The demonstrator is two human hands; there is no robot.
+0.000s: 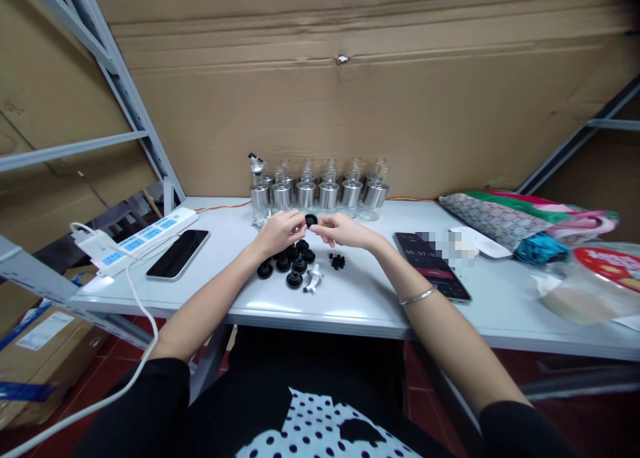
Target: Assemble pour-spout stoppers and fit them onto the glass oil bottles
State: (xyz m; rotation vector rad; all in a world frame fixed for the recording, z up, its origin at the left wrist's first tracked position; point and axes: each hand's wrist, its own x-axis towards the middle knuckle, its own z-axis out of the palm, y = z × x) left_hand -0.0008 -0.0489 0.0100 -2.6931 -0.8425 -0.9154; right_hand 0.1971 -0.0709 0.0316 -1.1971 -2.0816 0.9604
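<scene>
Far left on my feed: power strip [155, 231], plugs in it, dark-screened phone [179, 255] just beside. Back of the table [360, 301], mid: bottles [305, 195] in two rows, metal bands round them; pourer [257, 165] upright on a left-end one. My left hand [283, 233] is in front of these, fingers curled in, tips bunched. Nearer me, caps [283, 263] in a loose cluster. Black part [311, 220] sits between the two hands, right at the fingertips; I can't tell which hand grips it. White pieces [313, 279] beside the caps, then small black bits [338, 262]. My right hand [343, 231]: fingers bent toward the left, pinch unclear. Timer phone [435, 265] right of that, then bag [530, 215] and tub [607, 271].
</scene>
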